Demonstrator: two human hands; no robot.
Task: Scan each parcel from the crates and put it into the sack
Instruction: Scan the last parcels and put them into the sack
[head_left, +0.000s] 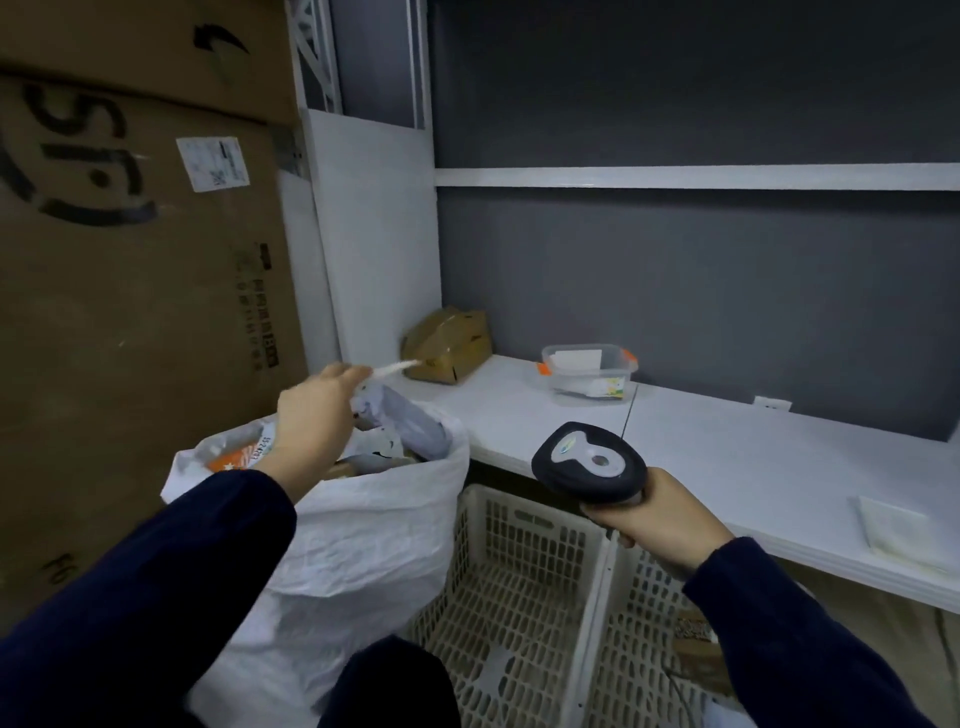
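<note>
A grey parcel (410, 422) is being held by the left hand (317, 415), whose grip is being kept closed in a pinch on the parcel's upper edge, where a pale strip is sticking out toward the wall. From that grip the parcel is hanging down and to the right, its long axis slanted. Its lower end appears to be sitting inside the open mouth of the white sack (363, 551), close to the far rim and above parcels lying there. The release is judged to turn on this: the parcel is lying below the grip and over the sack, so opening the fingers should be enough. The scanner (587, 462) is being gripped round its handle by the right hand (660, 519), beside the bench (737, 457) and above the crates (519, 571), well apart from the sack.
</note>
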